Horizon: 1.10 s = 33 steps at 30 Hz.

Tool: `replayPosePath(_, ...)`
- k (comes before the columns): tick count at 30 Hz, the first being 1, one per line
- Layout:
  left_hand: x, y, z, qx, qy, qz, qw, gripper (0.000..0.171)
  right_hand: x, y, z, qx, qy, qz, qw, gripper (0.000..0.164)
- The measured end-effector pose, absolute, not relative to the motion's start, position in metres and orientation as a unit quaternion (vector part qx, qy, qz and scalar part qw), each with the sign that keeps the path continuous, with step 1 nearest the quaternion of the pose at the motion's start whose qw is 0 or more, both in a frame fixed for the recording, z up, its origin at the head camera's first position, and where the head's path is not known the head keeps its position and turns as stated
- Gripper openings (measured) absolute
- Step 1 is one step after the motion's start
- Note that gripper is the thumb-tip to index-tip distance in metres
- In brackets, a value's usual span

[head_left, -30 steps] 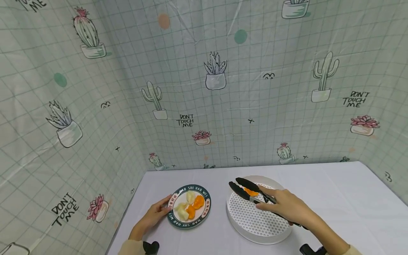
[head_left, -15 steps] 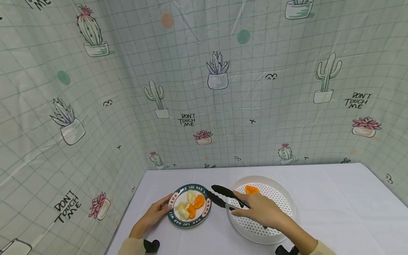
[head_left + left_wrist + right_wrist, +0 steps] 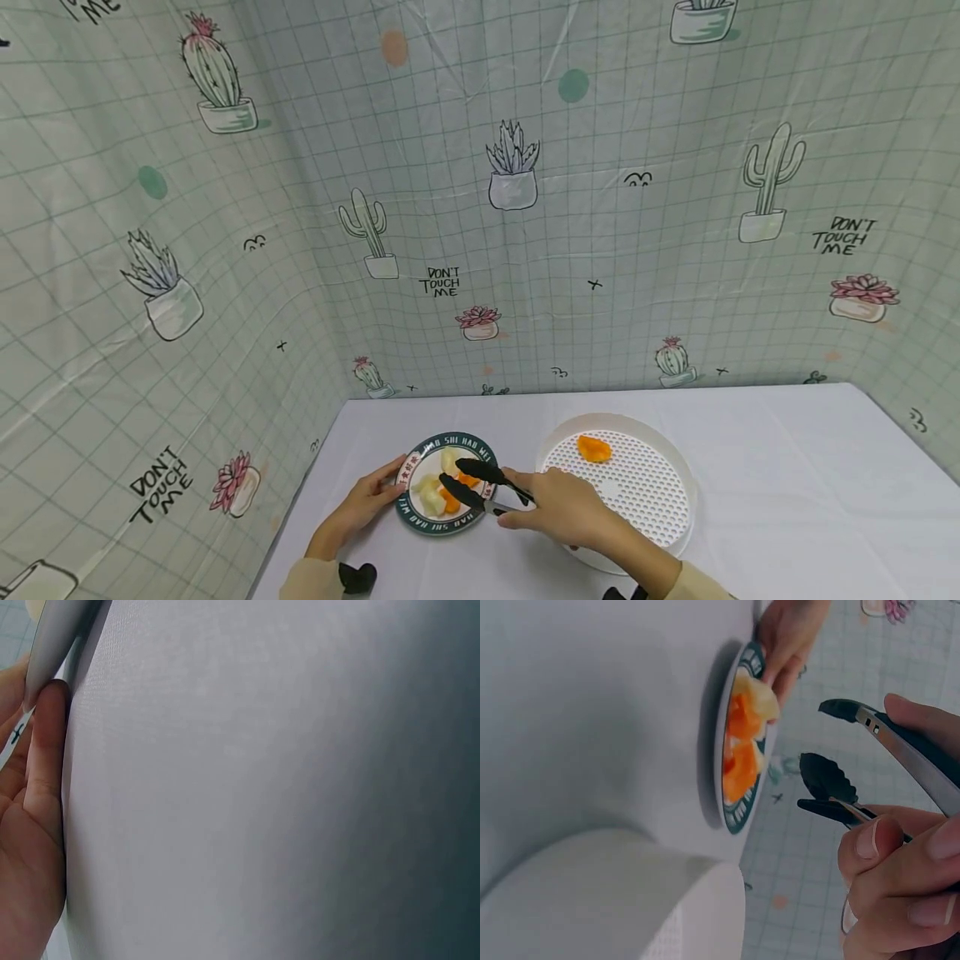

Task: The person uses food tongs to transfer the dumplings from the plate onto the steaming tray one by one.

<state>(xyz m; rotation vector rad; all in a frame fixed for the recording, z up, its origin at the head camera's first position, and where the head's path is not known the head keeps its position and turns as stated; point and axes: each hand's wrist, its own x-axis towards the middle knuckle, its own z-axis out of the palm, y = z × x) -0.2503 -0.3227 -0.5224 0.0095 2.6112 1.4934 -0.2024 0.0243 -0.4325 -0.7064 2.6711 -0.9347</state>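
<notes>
At the left, my left hand [image 3: 367, 502] grips the near-left rim of a small plate [image 3: 444, 528] with a dark green lettered border. Pale yellow-green chunks [image 3: 430, 497] and orange pieces [image 3: 451, 502] lie on it. My right hand [image 3: 562, 510] holds black-tipped metal tongs [image 3: 483, 472], whose spread tips overlap the food in the head view. Nothing sits between the tips in the right wrist view, where the tongs [image 3: 922, 761] are apart from the plate [image 3: 739, 817]. In the left wrist view, fingers [image 3: 46, 742] meet the plate's edge.
A round white tray [image 3: 678, 467] with a perforated floor stands to the right, partly behind my right forearm. One orange piece [image 3: 594, 449] lies near its far side. White cloth [image 3: 780, 483] covers the table, and a patterned curtain [image 3: 585, 242] hangs behind and at the sides.
My right hand has moved left with the tongs, from over the tray to over the plate. The orange piece stays behind on the tray. My left hand keeps its hold on the plate.
</notes>
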Motion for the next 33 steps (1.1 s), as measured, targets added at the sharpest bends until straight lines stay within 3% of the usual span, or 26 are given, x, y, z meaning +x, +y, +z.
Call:
replayPosePath(17, -0.251, -0.321, -0.525, -0.005, 0.872, 0.486, 0.065, 0.056, -0.193, -0.024, -0.459, -0.225, 0.933, -0.265, 0.09, 0.071)
replayPosePath(33, -0.249, -0.325, -0.523, 0.05, 0.853, 0.513, 0.085, 0.059, -0.181, -0.042, -0.479, -0.194, 0.952, -0.217, 0.097, 0.065)
